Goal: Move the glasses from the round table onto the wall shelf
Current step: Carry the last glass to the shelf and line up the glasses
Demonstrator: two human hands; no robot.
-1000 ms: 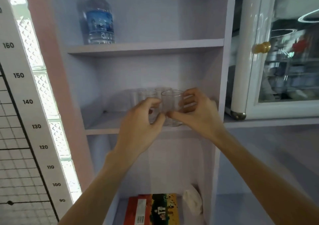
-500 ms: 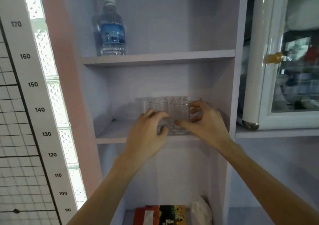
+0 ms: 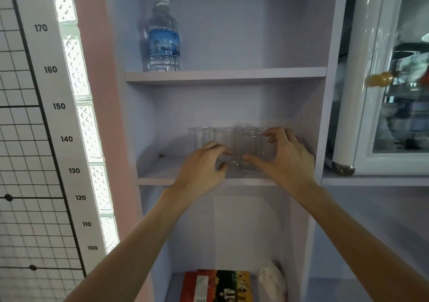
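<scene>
Several clear glasses stand grouped on the middle shelf (image 3: 162, 171) of the pale lilac wall unit. My right hand (image 3: 287, 160) wraps the front glass (image 3: 251, 148), thumb low at its base and fingers up at the rim. My left hand (image 3: 199, 169) is curled around the lower part of the glass beside it (image 3: 224, 139). Both glasses rest on the shelf board. Two more glasses (image 3: 202, 137) stand behind them, and another is partly hidden by my right fingers.
A water bottle (image 3: 163, 39) stands on the shelf above. A white cabinet with a glass door and gold knob (image 3: 378, 80) sits to the right. Below lie a colourful box (image 3: 216, 285) and a white object (image 3: 271, 281). A height chart (image 3: 58, 116) hangs at left.
Both hands carried their glasses forward and down onto the middle shelf, where the glasses now rest among the others. The view has tilted upward slightly.
</scene>
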